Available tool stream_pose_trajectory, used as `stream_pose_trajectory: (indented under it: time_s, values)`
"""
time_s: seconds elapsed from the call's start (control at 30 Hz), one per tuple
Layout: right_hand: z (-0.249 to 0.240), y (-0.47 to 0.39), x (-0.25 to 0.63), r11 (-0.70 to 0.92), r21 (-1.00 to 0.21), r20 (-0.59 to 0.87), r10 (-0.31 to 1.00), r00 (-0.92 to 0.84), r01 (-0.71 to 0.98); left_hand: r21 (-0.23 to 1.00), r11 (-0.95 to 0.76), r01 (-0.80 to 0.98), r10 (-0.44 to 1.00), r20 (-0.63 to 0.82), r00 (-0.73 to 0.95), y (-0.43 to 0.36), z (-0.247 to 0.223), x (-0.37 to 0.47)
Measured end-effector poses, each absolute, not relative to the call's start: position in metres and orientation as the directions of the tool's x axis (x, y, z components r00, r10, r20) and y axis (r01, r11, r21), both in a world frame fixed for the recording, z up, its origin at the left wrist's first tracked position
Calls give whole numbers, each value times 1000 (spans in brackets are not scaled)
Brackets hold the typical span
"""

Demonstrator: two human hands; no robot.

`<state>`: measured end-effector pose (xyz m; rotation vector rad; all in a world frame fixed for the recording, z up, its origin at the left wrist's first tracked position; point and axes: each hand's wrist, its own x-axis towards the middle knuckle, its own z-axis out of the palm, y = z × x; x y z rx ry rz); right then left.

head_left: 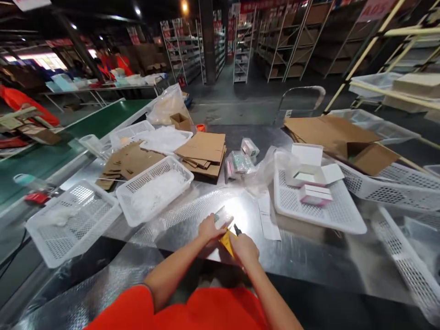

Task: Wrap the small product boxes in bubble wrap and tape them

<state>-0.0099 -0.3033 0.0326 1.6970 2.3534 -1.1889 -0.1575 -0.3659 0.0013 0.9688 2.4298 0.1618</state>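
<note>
Just above the near edge of the metal table, my left hand (pixel 208 229) is closed on a small clear plastic-wrapped item (pixel 223 217). My right hand (pixel 246 250) grips a dark-tipped tool (pixel 237 229), whose kind I cannot make out. Between the two hands is a yellow piece (pixel 227 242), touching the fingers of both; its kind is unclear. A strip of bubble wrap (pixel 185 208) lies on the table to the left. Beyond the hands are small bubble-wrapped boxes (pixel 242 161), and a white paper slip (pixel 268 217) lies at the right.
White baskets (pixel 154 190) stand on the left, beside flat cardboard (pixel 202 149). On the right, a white tray (pixel 347 215) holds an open white box (pixel 307 174) and a pink-and-white box (pixel 315 195). A green conveyor (pixel 110 114) runs at the left.
</note>
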Motion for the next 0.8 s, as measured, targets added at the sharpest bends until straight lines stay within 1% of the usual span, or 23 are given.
stream_pose_trajectory:
  time_s: [0.07, 0.13, 0.3, 0.43, 0.53, 0.7, 0.8]
  values:
    - [44, -316, -15, 140, -457, -512, 766, -389, 878, 260, 718, 645, 691, -370, -621, -371, 10, -162]
    - [59, -329, -22, 178, -389, -563, 731, -386, 904, 235, 688, 687, 724, -288, -627, -378, 22, -170]
    - [98, -344, -39, 276, -335, -578, 695, -428, 901, 179, 657, 732, 753, -98, -651, -394, 55, -187]
    - [122, -345, -47, 308, -297, -546, 721, -426, 904, 196, 660, 725, 741, -10, -672, -397, 66, -189]
    - [133, -346, -51, 290, -264, -518, 762, -388, 920, 233, 671, 704, 725, -6, -689, -396, 68, -186]
    - [142, -351, -55, 273, -241, -486, 797, -360, 931, 301, 691, 657, 704, -78, -706, -397, 67, -184]
    - [145, -356, -52, 269, -238, -486, 799, -354, 933, 370, 688, 624, 703, -125, -700, -406, 69, -191]
